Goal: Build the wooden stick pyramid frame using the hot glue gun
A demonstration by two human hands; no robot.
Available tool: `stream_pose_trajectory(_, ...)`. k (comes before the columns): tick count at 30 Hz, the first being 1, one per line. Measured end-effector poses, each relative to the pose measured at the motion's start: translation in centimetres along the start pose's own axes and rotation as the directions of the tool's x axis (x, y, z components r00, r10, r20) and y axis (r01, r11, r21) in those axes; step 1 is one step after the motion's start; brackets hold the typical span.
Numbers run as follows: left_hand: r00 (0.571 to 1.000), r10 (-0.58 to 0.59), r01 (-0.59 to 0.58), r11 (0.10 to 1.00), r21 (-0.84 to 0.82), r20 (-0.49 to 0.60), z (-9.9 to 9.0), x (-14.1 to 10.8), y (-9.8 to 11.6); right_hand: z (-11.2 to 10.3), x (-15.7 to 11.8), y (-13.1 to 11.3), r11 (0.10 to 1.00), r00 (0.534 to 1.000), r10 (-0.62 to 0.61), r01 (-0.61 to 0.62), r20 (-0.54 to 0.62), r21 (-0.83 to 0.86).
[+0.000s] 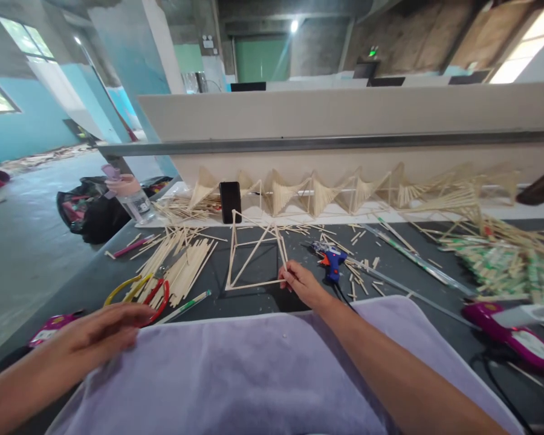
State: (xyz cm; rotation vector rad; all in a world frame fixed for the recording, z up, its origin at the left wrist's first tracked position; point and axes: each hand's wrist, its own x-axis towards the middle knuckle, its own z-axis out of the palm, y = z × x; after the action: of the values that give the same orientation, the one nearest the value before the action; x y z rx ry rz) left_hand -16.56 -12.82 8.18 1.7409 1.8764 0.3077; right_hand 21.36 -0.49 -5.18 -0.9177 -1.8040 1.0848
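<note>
My right hand [299, 283] pinches the near right corner of an open frame of thin wooden sticks [254, 284], which stands on the dark table. A diagonal stick crosses the frame. My left hand [111, 329] is at the lower left with its fingers stretched out, over the edge of a lilac towel [236, 368]. Just beyond its fingertips lie scissors [159, 284] with one yellow and one red handle; whether the fingers touch the red handle I cannot tell. Right of the frame rests a blue glue gun [333, 263] with an orange trigger.
Loose sticks [188, 269] lie at the left. A phone [229, 202] stands upright behind the frame. Twisted stick structures [317, 193] line the back panel. At right are packaged sticks [498, 260] and a magenta device [510, 335]; at left, a bottle [133, 199].
</note>
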Motion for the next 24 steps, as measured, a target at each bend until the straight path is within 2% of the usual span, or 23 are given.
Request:
stream_pose_trajectory(4,0.971,0.214,-0.210,0.977,-0.043,0.105,4.1,5.6,5.0,-0.4,0.2,0.6,0.992,0.999,0.030,-0.033,-0.022,-0.124)
stream_pose_trajectory(6,0.930,0.304,-0.303,0.952,-0.040,0.204,5.7,7.2,7.5,-0.6,0.4,1.0,0.982,0.998,0.033,-0.043,-0.058,-0.186)
stream_pose_trajectory(9,0.833,0.422,-0.425,0.902,-0.075,0.357,7.1,8.1,10.6,-0.9,0.5,1.4,0.957,0.993,-0.036,0.002,-0.114,-0.289)
stream_pose_trajectory(11,0.765,0.480,-0.488,0.867,-0.099,0.431,7.6,8.1,11.9,-1.0,0.5,1.4,0.943,0.989,-0.078,0.033,-0.122,-0.331)
stream_pose_trajectory(13,0.728,0.507,-0.526,0.845,-0.098,0.462,7.5,8.2,12.6,-1.0,0.3,1.3,0.936,0.990,-0.088,0.045,-0.107,-0.349)
stream_pose_trajectory(15,0.747,0.500,-0.533,0.844,-0.054,0.439,6.7,8.9,12.6,-1.1,0.0,0.8,0.931,0.993,-0.086,0.049,-0.086,-0.363)
stream_pose_trajectory(17,0.805,0.462,-0.505,0.863,0.023,0.373,4.9,10.2,12.3,-1.4,-0.3,0.3,0.929,0.994,-0.075,0.041,-0.079,-0.367)
stream_pose_trajectory(19,0.871,0.407,-0.443,0.893,0.080,0.276,2.4,11.9,12.0,-1.7,-0.5,-0.2,0.932,0.990,-0.061,0.013,-0.123,-0.363)
stream_pose_trajectory(22,0.940,0.315,-0.313,0.949,-0.037,0.129,-1.4,14.7,12.1,-2.2,-0.5,-0.5,0.931,0.971,-0.045,-0.044,-0.234,-0.362)
stream_pose_trajectory(24,0.941,0.333,-0.325,0.939,-0.111,0.067,-2.8,16.5,12.9,-2.2,-0.4,-0.4,0.927,0.962,-0.033,-0.072,-0.272,-0.367)
